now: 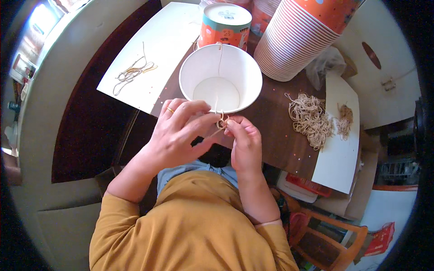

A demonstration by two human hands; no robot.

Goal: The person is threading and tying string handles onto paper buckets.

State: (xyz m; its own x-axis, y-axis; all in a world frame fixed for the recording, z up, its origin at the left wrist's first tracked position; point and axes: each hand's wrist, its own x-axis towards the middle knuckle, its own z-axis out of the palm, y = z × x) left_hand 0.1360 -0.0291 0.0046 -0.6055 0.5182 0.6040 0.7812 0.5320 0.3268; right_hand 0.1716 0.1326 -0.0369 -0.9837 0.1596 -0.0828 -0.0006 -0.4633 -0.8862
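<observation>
A white-lined paper bucket (248, 86) stands in front of me at the table's edge, its mouth tilted toward me. A beige string (220, 61) hangs inside from its far rim. At the near rim another beige string (220, 121) is bent into small loops. My right hand (244, 137) pinches this string between thumb and forefinger. My left hand (178, 131) comes from the other side, its forefinger and thumb at the loops and the string's tail, the other fingers loosely bent above the rim. The exact crossing of the string is partly hidden by fingertips.
Behind stands an upturned orange and green bucket (227, 29), beside a tall leaning stack of buckets (289, 43). A pile of beige strings (309, 119) lies right, a smaller bunch (345, 119) on a white board. Loose strings (133, 72) lie left. A wooden chair (325, 239) stands lower right.
</observation>
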